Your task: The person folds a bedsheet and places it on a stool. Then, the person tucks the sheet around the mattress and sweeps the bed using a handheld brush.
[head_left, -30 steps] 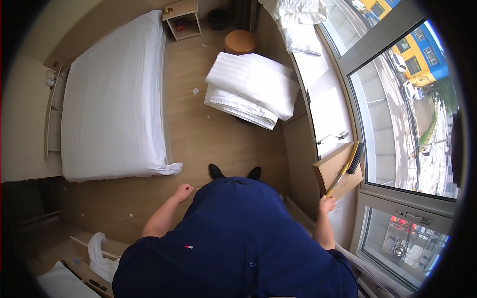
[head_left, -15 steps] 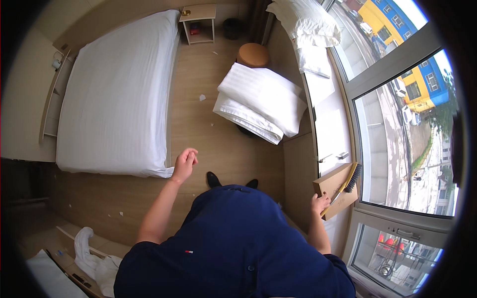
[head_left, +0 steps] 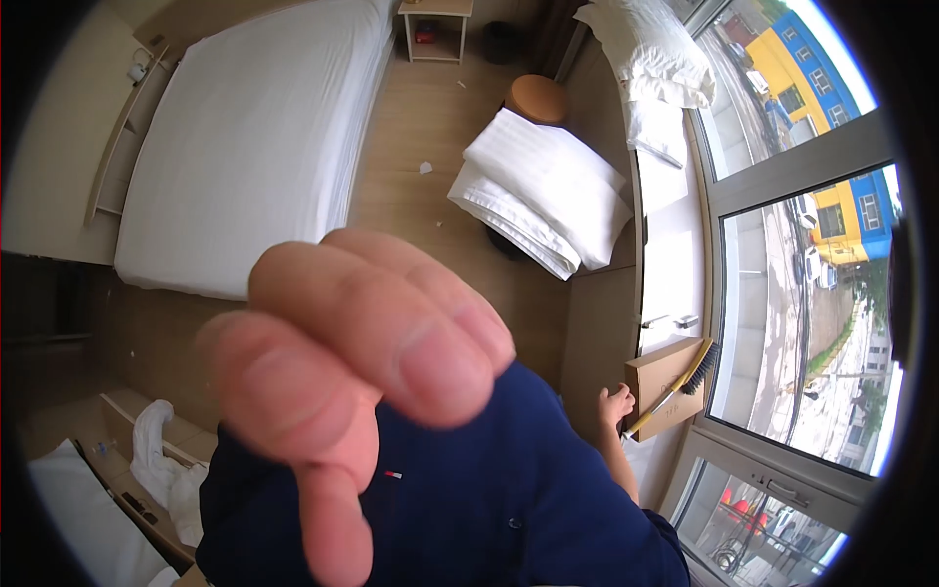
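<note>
My left hand (head_left: 362,352) is raised close to the camera and looks very large. Its fingers point toward the lens with the thumb hanging apart, and nothing is held in it. The hand hides part of the floor, the bed's near corner and my dark blue shirt (head_left: 460,470). At the right, my right hand (head_left: 615,403) is beside the left edge of a cardboard box (head_left: 653,374) on the window ledge, fingers slightly bent and apart; contact with the box is unclear. A dark-bristled brush (head_left: 696,372) with a yellow handle lies across the box.
A bed (head_left: 254,137) with a white sheet stands at left. Folded white bedding (head_left: 548,186) lies near a round brown stool (head_left: 537,100). Pillows (head_left: 655,59) rest on the window ledge (head_left: 670,264). A nightstand (head_left: 435,12) is at the back. Paper scraps (head_left: 425,168) dot the floor.
My left hand has come up from beside the bed to right in front of the camera. My right hand has shifted left, off the box front near the brush handle. The view has tilted.
</note>
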The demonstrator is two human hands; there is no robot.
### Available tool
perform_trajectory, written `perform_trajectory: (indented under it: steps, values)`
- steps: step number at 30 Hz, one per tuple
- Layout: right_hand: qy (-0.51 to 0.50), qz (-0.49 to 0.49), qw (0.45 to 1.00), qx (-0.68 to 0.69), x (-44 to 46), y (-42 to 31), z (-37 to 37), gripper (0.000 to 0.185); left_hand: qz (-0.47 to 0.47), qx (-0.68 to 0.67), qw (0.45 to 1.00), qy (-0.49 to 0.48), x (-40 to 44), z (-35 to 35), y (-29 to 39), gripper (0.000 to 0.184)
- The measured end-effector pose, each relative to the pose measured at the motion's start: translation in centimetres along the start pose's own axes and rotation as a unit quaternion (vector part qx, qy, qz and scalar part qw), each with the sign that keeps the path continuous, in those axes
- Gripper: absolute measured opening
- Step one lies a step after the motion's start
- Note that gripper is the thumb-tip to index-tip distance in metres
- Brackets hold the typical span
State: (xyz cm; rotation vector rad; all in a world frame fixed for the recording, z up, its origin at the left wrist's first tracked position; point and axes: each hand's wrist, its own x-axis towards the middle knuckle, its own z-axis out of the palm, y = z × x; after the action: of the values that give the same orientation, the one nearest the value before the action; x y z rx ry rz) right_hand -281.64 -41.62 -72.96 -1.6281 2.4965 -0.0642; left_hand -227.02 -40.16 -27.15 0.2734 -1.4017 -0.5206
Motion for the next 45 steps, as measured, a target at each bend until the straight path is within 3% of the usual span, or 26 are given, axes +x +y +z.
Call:
perform_trajectory:
  steps: [7,18,21,37,40,42,43,44,45]
  values:
    - [-0.079,0.028,0.996,-0.007,-1.5,1.5,0.7,0.050,0.023,-0.132,0.991,-0.021,1.7,1.7,1.7,0.052]
    - [-0.075,-0.058,0.995,0.012,1.0,3.1,5.1,0.043,-0.029,-0.246,0.967,-0.054,1.9,7.0,-0.6,0.054]
    - [-0.100,-0.095,0.990,0.013,1.4,3.1,5.6,0.040,-0.034,-0.248,0.966,-0.060,1.9,7.6,-0.9,0.055]
    - [-0.133,-0.035,0.990,0.023,-1.0,5.7,6.3,0.039,-0.079,-0.214,0.969,-0.095,2.0,7.2,-2.2,0.059]
    - [-0.141,-0.010,0.989,0.038,-1.8,4.2,4.6,0.039,-0.153,-0.115,0.975,-0.111,-0.6,5.8,-5.2,0.060]
    - [-0.141,-0.020,0.989,0.041,-1.7,5.7,6.2,0.039,-0.176,0.099,0.964,-0.171,-4.0,4.2,-8.7,0.060]
    - [-0.140,-0.021,0.989,0.043,-1.8,5.4,6.2,0.039,-0.172,0.228,0.935,-0.208,-6.3,3.0,-11.1,0.060]
    - [-0.140,-0.019,0.989,0.044,-2.2,5.0,5.7,0.039,-0.119,0.405,0.864,-0.273,-9.6,1.1,-13.5,0.054]
    - [-0.139,-0.015,0.989,0.044,-2.8,4.9,5.2,0.039,-0.180,0.497,0.760,-0.377,-12.6,-1.1,-14.6,0.051]
